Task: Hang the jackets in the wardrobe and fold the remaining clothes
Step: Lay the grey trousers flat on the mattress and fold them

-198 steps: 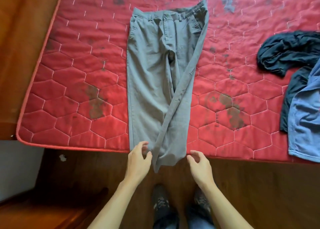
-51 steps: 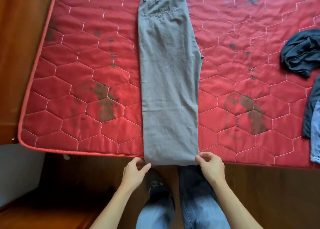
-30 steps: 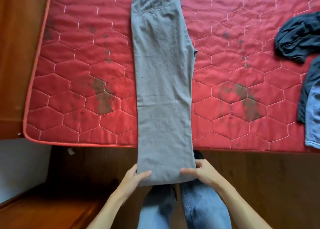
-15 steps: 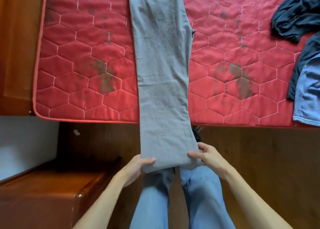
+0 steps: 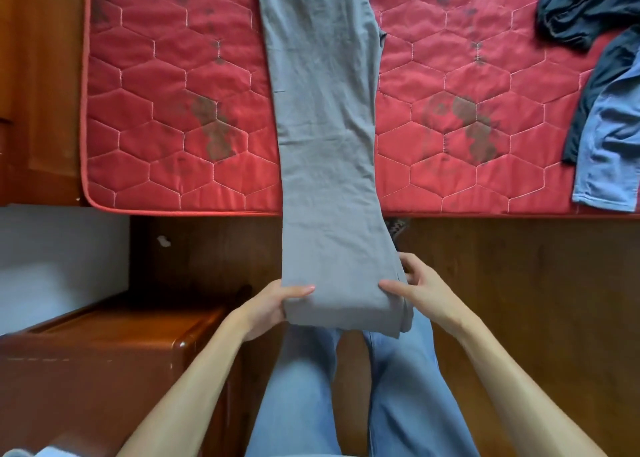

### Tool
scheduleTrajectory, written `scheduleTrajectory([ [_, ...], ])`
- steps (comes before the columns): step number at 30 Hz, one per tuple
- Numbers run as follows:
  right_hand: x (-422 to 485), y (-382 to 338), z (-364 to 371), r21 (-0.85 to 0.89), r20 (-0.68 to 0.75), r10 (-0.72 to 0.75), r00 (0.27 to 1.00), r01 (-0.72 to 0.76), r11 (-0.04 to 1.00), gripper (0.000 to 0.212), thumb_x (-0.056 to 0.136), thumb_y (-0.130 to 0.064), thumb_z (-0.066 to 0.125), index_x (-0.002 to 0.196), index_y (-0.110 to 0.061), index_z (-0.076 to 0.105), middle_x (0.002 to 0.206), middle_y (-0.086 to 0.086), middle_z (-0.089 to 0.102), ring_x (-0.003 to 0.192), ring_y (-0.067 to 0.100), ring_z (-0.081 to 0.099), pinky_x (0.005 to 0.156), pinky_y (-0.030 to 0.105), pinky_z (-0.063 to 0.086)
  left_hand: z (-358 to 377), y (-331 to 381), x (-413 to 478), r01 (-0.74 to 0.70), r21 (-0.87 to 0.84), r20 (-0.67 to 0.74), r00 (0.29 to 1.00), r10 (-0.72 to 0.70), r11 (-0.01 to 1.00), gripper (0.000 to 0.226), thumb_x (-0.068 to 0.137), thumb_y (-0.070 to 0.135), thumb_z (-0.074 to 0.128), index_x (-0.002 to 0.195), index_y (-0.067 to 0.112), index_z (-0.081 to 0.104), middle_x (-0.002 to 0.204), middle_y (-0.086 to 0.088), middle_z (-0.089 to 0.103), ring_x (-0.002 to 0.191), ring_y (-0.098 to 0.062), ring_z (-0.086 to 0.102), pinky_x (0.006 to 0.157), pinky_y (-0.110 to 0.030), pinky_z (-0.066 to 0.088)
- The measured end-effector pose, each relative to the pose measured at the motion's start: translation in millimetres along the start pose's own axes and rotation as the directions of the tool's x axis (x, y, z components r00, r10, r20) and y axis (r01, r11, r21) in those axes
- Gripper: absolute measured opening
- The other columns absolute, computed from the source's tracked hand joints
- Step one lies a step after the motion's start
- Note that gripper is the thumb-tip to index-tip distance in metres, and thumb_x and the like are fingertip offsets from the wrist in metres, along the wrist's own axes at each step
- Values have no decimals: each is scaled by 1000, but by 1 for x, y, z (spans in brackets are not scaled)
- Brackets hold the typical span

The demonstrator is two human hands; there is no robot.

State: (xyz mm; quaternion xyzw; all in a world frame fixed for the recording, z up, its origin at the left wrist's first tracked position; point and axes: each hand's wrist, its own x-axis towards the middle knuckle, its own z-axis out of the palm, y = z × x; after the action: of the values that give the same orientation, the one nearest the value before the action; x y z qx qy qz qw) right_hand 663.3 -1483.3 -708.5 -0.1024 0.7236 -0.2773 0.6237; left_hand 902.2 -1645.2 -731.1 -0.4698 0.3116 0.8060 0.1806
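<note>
A red quilted mattress fills the upper half of the frame. On it, in the upper middle, lie the grey trousers, doubled leg on leg. Their lower part reaches past the mattress edge into the middle of the frame, above the wooden floor. In the upper right corner are a dark garment and a light blue garment, not yet folded. A wooden cabinet stands at the lower left.

The left hand grips the left corner of the hem with the thumb on top. The right hand pinches the right corner in the same way.

The risk seems to be in the layers. At the right corner the two legs are already a little uneven, so an unequal lift could slide them apart and make the fold crooked. If one hand lets go, the hanging end could drop to the floor.

The waistband is cut off by the upper edge of the frame. The fingers under the cloth are hidden. The garments at the right are cut by the frame edge, so it cannot be told whether either is a jacket. No wardrobe is in view.
</note>
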Motion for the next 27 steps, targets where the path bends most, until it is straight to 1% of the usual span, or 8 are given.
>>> scheduleTrajectory([
  [3, -10, -2, 0, 87, -40, -40, 998, 44, 995, 69, 92, -19, 70, 141, -49, 33, 102, -4, 77, 93, 11, 74, 77, 22, 55, 0, 4, -8, -25, 26, -9, 1000, 25, 999, 52, 83, 27, 72, 132, 15, 60, 130, 0, 68, 120, -19, 62, 95, -33, 49],
  [5, -18, -7, -2, 79, -44, -62, 997, 66, 995, 60, 94, -18, 67, 139, -50, 43, 105, -1, 77, 95, 15, 74, 80, 30, 57, 1, 6, -17, -36, 30, -4, 999, 36, 999, 53, 84, 24, 70, 134, 13, 59, 131, -2, 67, 119, -20, 62, 96, -32, 49],
  [8, -34, -24, -3, -31, -73, -93, 993, 91, 995, 27, 99, -18, 56, 114, -35, 71, 109, -9, 72, 89, 1, 68, 67, 19, 52, 2, 9, -34, -36, 33, 11, 999, 36, 999, 56, 85, 25, 68, 139, 16, 55, 134, -2, 65, 123, -22, 61, 104, -38, 46],
  [12, -55, -42, -5, 51, -48, -46, 998, 48, 998, 48, 95, 3, 33, 96, -12, 78, 98, 11, 71, 75, 14, 66, 66, 23, 54, 10, 12, -57, -62, -1, -89, 994, 61, 998, 47, 93, 15, 65, 138, 17, 53, 133, -5, 66, 119, -24, 65, 102, -42, 50],
  [16, -69, -48, -6, 46, 36, -83, 996, 81, 996, 61, 83, 18, 32, 108, -15, 76, 97, 1, 76, 81, 17, 73, 81, 36, 61, 25, 21, -78, -124, 51, -248, 960, 133, 991, 56, 98, 12, 59, 139, 40, 33, 125, -7, 67, 89, -31, 73, 59, -33, 58],
  [18, -71, -48, -2, -27, 25, -147, 989, 147, 989, 61, 85, 21, 40, 112, -22, 74, 95, -10, 77, 84, 10, 73, 82, 35, 61, 26, 24, -85, -150, -9, -293, 946, 141, 989, 71, 100, 5, 53, 139, 54, 19, 117, -13, 71, 72, -32, 72, 51, -30, 56],
  [23, -45, -43, 8, -288, -187, -284, 940, 224, 931, 39, 78, 7, 74, 88, -31, 77, 91, -10, 76, 88, 8, 70, 80, 26, 56, 17, 33, -74, -142, -44, -220, 967, 129, 989, 45, 97, -1, 44, 138, 13, 54, 106, -23, 72, 87, -37, 73, 75, -39, 60],
  [27, -6, -54, 1, -326, -291, -369, 883, 271, 906, 33, 78, -3, 80, 82, -35, 72, 89, -4, 63, 81, 9, 61, 69, 14, 44, -2, 48, -53, -219, 13, -99, 971, 219, 976, 66, 71, -8, 52, 133, 15, 58, 121, -16, 70, 110, -35, 68, 94, -46, 55],
])
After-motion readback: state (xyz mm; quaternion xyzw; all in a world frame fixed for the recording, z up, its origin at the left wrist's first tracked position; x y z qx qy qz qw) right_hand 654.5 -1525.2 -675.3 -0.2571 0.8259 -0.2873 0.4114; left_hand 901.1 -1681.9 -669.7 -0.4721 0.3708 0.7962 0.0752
